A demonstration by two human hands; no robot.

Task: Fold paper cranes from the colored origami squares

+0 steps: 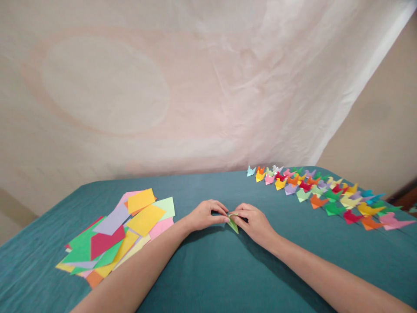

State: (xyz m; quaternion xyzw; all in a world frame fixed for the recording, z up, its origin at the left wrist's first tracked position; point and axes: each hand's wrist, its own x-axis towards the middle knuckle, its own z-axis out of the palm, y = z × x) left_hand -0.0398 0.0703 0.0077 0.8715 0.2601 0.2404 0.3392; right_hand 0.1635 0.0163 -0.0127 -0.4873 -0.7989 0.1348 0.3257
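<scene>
A small piece of folded light green paper (pixel 233 225) is held between both hands, a pointed end hanging down toward me. My left hand (pixel 208 215) pinches it from the left with thumb and fingertips. From the other side, my right hand (pixel 256 224) grips its upper right part, thumb below and fingers curled over. The fingers hide much of the paper, so its full folded shape cannot be made out. Both hands are just above the teal cloth, near the middle of the table.
A loose pile of coloured paper sheets (pixel 143 221) lies on the left, beside my left forearm. Rows of folded paper birds (pixel 334 208) in many colours stand on the right. The teal tablecloth (pixel 208 278) covers the table; a pale hanging sheet (pixel 195 87) closes off the back.
</scene>
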